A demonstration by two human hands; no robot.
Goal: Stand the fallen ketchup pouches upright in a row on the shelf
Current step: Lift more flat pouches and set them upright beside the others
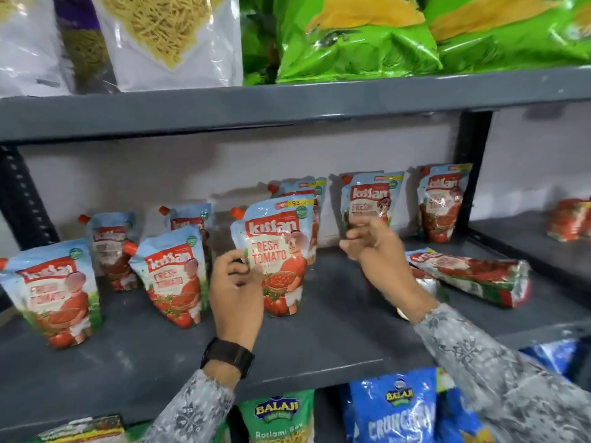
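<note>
Bare shelf board (335,318) is left open along the front edge between the two forearms, while the back is crowded by upright pouches (371,203) and the right side is blocked by a fallen pouch (473,276) lying flat.

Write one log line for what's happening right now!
left hand: touching upright pouch | right hand: empty, raised | fallen pouch: lying on shelf

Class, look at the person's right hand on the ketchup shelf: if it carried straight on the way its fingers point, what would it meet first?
Most likely the upright ketchup pouch standing directly behind the right hand. The fingers point up and back toward it. Depth is unclear, so whether they already touch it cannot be told.
</note>
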